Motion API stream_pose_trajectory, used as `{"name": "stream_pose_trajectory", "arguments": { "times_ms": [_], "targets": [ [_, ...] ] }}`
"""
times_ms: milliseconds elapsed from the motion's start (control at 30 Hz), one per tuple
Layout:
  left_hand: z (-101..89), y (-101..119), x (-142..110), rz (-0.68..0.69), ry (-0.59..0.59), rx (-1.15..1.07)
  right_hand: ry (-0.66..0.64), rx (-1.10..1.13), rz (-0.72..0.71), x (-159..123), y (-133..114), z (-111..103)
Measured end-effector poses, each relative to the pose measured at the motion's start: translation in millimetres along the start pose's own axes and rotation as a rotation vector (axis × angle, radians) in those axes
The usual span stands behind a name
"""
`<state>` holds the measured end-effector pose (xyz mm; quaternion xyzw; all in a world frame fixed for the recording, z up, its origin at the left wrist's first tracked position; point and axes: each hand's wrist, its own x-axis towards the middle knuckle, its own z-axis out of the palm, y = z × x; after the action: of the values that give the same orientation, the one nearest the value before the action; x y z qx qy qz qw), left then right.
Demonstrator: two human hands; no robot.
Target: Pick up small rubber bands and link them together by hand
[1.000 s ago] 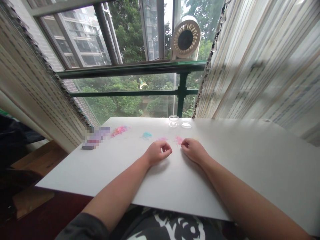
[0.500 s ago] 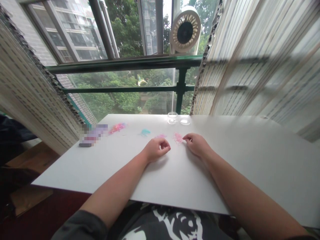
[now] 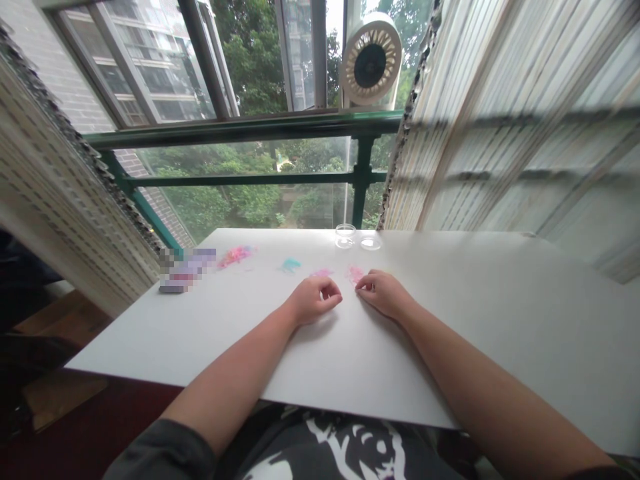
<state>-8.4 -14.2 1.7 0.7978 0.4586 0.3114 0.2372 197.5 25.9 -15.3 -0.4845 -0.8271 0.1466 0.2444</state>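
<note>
My left hand [image 3: 313, 300] rests on the white table [image 3: 230, 333] with thumb and forefinger curled into a pinch; whatever is between the tips is too small to make out. My right hand [image 3: 383, 292] is pinched too, its fingertips at the near edge of a loose pile of small pink pieces [image 3: 355, 273]. What it grips, if anything, does not show. Just beyond my left hand lies a small pinkish-purple pile [image 3: 321, 273], partly hidden by the knuckles. A turquoise pile [image 3: 290, 265] lies farther left.
A larger mixed pink and orange pile [image 3: 236, 256] lies at the left, beside a blurred-out purplish box [image 3: 187, 272]. Near the back edge stand a clear round container [image 3: 345, 237] and a clear round lid [image 3: 371, 244]. A white fan [image 3: 371, 63] is above the railing.
My right hand has moved slightly left and toward me, its fingertips now at the near side of the pink pile. My left hand has stayed almost still.
</note>
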Motion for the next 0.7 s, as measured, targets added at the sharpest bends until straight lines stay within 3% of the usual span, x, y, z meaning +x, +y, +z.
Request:
{"name": "stream_pose_trajectory", "arguments": {
  "times_ms": [200, 467, 700],
  "targets": [
    [-2.2, -2, 1, -0.008, 0.021, 0.011, -0.002, -0.026, 0.002, 1, -1, -1],
    [-6.4, -7, 1, -0.030, 0.063, 0.014, 0.130, -0.015, 0.082, 2, 14, -16],
    [-5.6, -6, 1, -0.022, 0.058, 0.017, -0.093, -0.011, 0.008, -3, 12, -16]
  ]
}}
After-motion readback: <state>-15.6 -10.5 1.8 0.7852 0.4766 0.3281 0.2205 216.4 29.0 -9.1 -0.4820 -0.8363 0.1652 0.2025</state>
